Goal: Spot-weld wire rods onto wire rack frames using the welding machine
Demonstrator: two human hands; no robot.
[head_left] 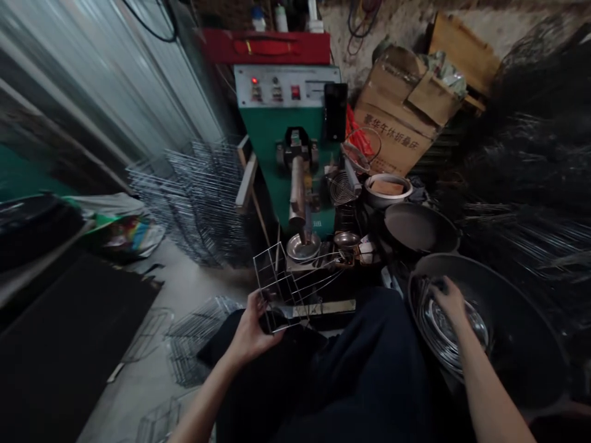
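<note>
My left hand [253, 329] pinches the lower corner of a small wire basket frame [277, 280], a grid of thin metal rods held upright over my lap. Long curved wires stretch from the frame's right side toward the machine. Over on the right, my right hand [451, 303] reaches down into a pile of shiny wire rings [443, 344] inside a wide dark basin [517, 344]. Its fingers are bent against the pile, and what they grip is too blurred to make out. The green machine [263, 141] with its metal arm [298, 191] stands straight ahead, above a small metal dish [303, 247].
Stacked wire grids [194, 197] stand left of the machine; more wire baskets [198, 338] lie on the floor. A dark round pan [418, 227], a bowl [388, 187] and a cardboard box [392, 123] are at right. A phone [335, 112] is fixed to the machine.
</note>
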